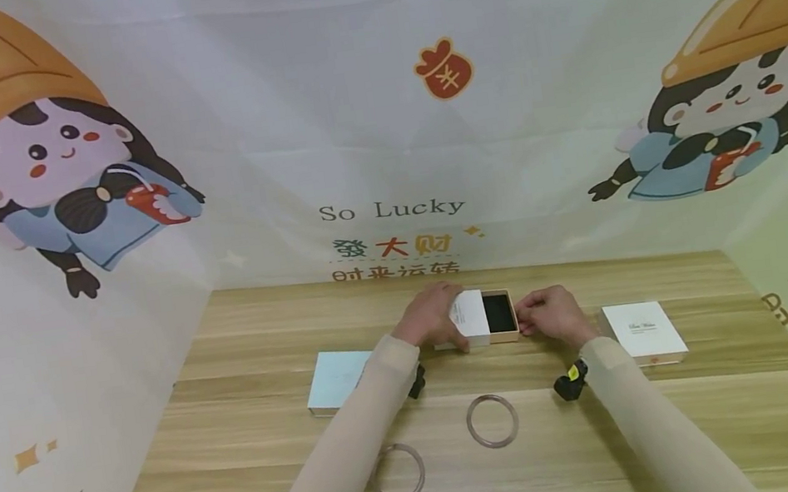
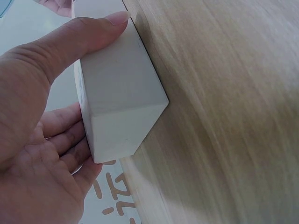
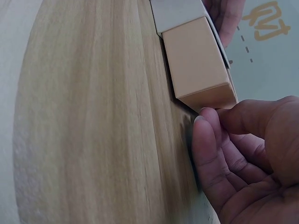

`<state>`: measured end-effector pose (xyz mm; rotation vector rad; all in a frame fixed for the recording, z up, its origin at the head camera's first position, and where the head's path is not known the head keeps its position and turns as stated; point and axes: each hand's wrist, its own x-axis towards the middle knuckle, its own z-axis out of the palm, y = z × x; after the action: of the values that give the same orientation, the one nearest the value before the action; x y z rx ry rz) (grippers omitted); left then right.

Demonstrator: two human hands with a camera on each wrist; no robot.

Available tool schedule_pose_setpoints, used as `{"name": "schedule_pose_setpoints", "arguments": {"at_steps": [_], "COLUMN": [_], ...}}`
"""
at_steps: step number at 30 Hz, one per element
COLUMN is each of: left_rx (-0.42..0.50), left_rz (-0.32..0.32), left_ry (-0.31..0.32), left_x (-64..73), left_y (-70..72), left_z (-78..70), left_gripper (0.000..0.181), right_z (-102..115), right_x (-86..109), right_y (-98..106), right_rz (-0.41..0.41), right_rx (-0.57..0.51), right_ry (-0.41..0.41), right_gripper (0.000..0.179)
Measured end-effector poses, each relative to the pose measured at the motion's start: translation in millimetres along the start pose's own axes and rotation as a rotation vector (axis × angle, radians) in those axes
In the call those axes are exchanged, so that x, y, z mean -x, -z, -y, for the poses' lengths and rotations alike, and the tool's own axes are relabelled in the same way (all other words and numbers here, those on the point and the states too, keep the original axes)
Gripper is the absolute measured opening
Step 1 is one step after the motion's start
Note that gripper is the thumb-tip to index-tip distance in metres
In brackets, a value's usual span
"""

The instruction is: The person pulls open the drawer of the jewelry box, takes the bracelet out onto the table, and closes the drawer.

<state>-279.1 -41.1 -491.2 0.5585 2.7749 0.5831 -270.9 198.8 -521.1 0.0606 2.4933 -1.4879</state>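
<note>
A white box sleeve (image 1: 475, 317) lies near the back of the table, with its tan drawer (image 3: 198, 58) slid partly out to the right. Black padding (image 1: 499, 313) lines the exposed drawer. My left hand (image 1: 435, 314) grips the sleeve from the left; in the left wrist view its thumb lies along one side wall and the fingers reach the opposite side. At the drawer's outer end is my right hand (image 1: 553, 314). Its thumb and index finger pinch there in the right wrist view, the exact spot they hold partly hidden by the fingertips.
A light blue box (image 1: 335, 379) lies to the left, partly behind the left forearm. To the right stands another white box (image 1: 643, 328) with small print on its lid. Two translucent bangles lie nearer the front, one bangle (image 1: 496, 445) central, the other bangle (image 1: 421, 471) beside the left forearm.
</note>
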Motion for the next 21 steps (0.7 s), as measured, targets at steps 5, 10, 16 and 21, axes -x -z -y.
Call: {"name": "schedule_pose_setpoints", "arguments": {"at_steps": [5,10,16,21], "left_rx": [0.003,0.002,-0.008,-0.007], "left_rz": [-0.001,0.002,0.008,0.004], "left_ry": [0.004,0.005,0.002,0.001], "left_x": [-0.5,-0.1,-0.7,-1.5], "left_y": [-0.9,0.0,-0.8,-1.2], "left_z": [0.1,-0.7,0.2,0.6], "left_gripper": [0.103,0.103,0.104,0.104], "right_z": [3.6,4.6,8.3,10.1], "right_x": [2.7,2.4,3.9,3.6], "right_y": [-3.5,-7.1,-10.5,-13.7], "right_rz": [-0.003,-0.01,-0.006,-0.002], "right_rx": [0.011,0.016,0.005,-0.005], "right_ry": [0.023,0.025,0.035,0.034], "right_gripper": [0.022,0.021,0.02,0.02]}}
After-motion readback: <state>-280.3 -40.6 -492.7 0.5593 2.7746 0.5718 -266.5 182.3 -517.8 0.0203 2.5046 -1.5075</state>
